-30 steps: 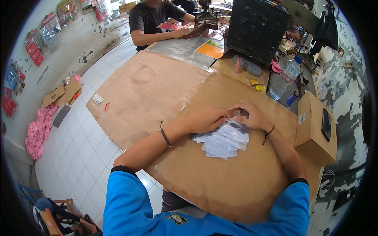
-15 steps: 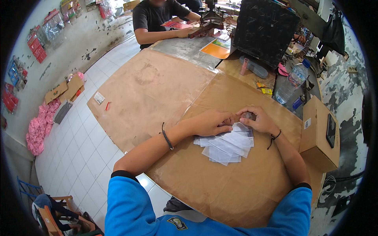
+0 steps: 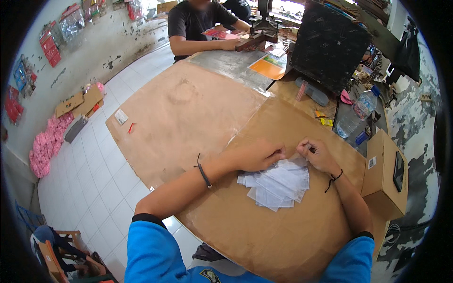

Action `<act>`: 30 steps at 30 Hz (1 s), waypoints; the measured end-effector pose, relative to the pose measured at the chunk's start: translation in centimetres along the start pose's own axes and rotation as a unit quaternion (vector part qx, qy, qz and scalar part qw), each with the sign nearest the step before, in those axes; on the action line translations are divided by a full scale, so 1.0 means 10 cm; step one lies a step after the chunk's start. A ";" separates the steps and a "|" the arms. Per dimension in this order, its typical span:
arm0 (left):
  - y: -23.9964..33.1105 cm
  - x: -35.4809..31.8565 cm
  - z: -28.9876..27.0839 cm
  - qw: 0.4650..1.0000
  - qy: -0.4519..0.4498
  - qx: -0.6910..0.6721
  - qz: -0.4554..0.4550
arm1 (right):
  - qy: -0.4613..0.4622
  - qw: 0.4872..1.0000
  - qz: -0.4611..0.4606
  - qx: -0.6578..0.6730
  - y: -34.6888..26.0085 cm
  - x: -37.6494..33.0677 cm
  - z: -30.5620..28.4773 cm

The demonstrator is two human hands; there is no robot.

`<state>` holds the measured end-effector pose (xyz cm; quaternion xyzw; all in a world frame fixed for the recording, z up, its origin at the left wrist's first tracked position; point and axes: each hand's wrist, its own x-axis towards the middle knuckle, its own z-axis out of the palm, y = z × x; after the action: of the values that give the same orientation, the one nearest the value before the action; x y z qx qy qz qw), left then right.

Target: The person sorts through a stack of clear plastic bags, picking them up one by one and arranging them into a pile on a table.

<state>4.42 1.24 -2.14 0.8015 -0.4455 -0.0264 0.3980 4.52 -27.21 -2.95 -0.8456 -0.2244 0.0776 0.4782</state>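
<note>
A loose pile of small clear plastic sleeves (image 3: 277, 187) lies fanned out on the brown-covered table in front of me. Over the pile's far left edge is my left hand (image 3: 263, 154), its thumb and fingers pinched together; whatever they hold is too small to make out. My right hand (image 3: 318, 154) is just beyond the pile's far right corner, with thumb and fingertips closed on a thin clear plastic sleeve. A short gap separates the two hands. The transparent film between them is hard to tell from the sleeves beneath.
On the right stand a cardboard box (image 3: 377, 174) with a phone (image 3: 399, 171) on it and a large water bottle (image 3: 357, 113). A black panel (image 3: 328, 47) rises behind. Across the table a person in a dark shirt (image 3: 196, 23) works at a hand press (image 3: 259, 33).
My hands have drawn apart, the right moving away from the left. The view has shifted slightly, so the table and pile sit lower in the picture.
</note>
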 end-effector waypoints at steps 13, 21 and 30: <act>-0.25 -0.01 -0.38 0.987 -0.126 -0.066 -0.081 | 0.043 0.995 0.011 0.088 0.06 -0.02 -0.01; -0.17 0.00 -0.50 0.954 -0.184 -0.117 -0.205 | 0.063 0.992 0.024 0.107 0.18 0.00 -0.05; -0.54 -0.19 -0.98 0.899 -0.267 -0.174 -0.301 | 0.068 0.997 0.022 0.027 0.00 0.90 0.31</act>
<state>10.91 10.27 0.39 0.7782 -0.2611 -0.4351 0.3700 11.41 -20.74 -3.87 -0.8402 -0.1706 0.0366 0.5135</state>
